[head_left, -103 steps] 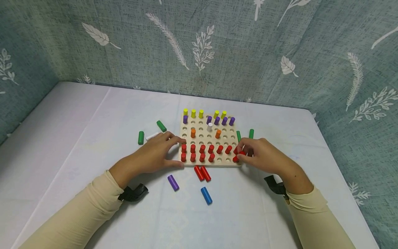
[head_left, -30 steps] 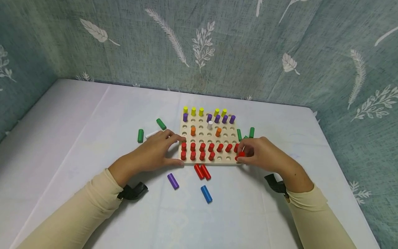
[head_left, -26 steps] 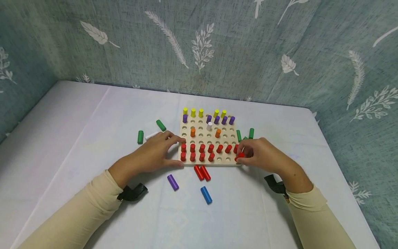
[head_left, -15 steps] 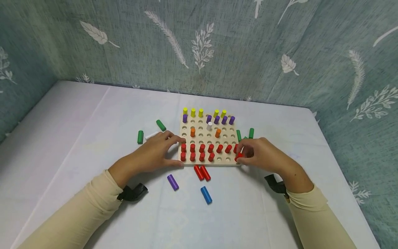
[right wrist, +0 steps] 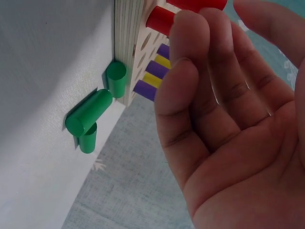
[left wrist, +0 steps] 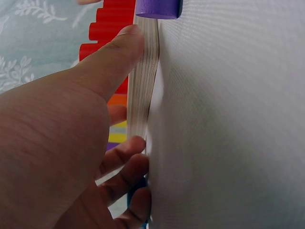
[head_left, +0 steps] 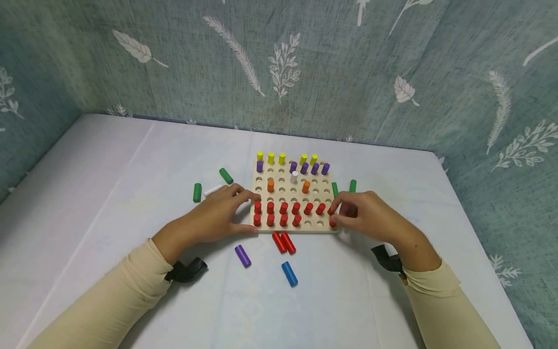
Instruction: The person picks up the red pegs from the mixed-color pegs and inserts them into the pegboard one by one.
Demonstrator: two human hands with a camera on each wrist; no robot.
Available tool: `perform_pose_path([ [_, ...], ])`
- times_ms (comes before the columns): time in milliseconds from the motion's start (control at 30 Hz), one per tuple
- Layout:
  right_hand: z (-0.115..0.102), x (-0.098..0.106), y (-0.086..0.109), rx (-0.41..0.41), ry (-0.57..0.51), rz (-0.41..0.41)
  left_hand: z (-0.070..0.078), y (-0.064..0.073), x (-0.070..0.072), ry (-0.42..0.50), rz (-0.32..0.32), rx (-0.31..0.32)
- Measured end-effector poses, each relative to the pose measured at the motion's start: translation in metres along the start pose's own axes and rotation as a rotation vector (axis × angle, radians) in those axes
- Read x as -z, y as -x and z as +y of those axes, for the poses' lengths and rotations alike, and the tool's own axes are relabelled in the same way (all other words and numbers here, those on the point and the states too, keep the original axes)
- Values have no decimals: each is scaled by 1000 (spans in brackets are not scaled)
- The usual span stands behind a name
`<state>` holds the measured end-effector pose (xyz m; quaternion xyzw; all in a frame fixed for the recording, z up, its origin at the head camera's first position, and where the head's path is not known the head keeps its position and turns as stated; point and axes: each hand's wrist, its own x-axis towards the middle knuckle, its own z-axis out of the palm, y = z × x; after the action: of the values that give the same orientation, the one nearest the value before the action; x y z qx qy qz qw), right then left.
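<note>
A wooden pegboard (head_left: 305, 231) lies on the table, with two rows of red pegs along its near side. My left hand (head_left: 224, 213) rests against the board's left side, its thumb on the layered edge (left wrist: 143, 71) near the front corner. The right hand (head_left: 366, 215) is at the near right corner, thumb and index finger apart, right by the corner red peg (head_left: 333, 224). This peg stands in its hole, partly hidden by the thumb. In the right wrist view, nothing sits between the curved fingers (right wrist: 190, 86) and thumb.
Two loose red pegs (head_left: 283, 243), a purple peg (head_left: 242, 256) and a blue peg (head_left: 289, 274) lie in front of the board. Green pegs (head_left: 197, 192) lie left and right of it, with a white peg (head_left: 212, 190) by the left hand. A patterned curtain (head_left: 279, 72) hangs behind.
The right thumb and index finger have come off the corner red peg, which they pinched before and which has gone down into its hole. The left hand stays put on the board.
</note>
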<state>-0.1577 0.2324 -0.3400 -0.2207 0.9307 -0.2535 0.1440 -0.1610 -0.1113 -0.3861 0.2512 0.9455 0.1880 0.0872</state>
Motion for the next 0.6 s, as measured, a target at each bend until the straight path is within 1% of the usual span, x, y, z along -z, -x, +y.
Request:
perform_pose_path([
  [100, 0, -4, 1, 9, 0, 23, -1, 1, -4, 3, 7, -4],
  [167, -1, -3, 1, 18, -5, 39, -1, 1, -3, 7, 8, -1],
  [300, -4, -4, 3, 44, -20, 58, -1, 2, -4, 15, -13, 14],
  [433, -7, -5, 3, 83, -19, 85, 0, 1, -3, 5, 2, 10],
  [500, -10, -6, 4, 96, -15, 90, 1, 0, -2, 2, 8, 7],
  [600, -14, -7, 5, 109, -3, 87, 1, 0, -1, 8, -1, 9],
])
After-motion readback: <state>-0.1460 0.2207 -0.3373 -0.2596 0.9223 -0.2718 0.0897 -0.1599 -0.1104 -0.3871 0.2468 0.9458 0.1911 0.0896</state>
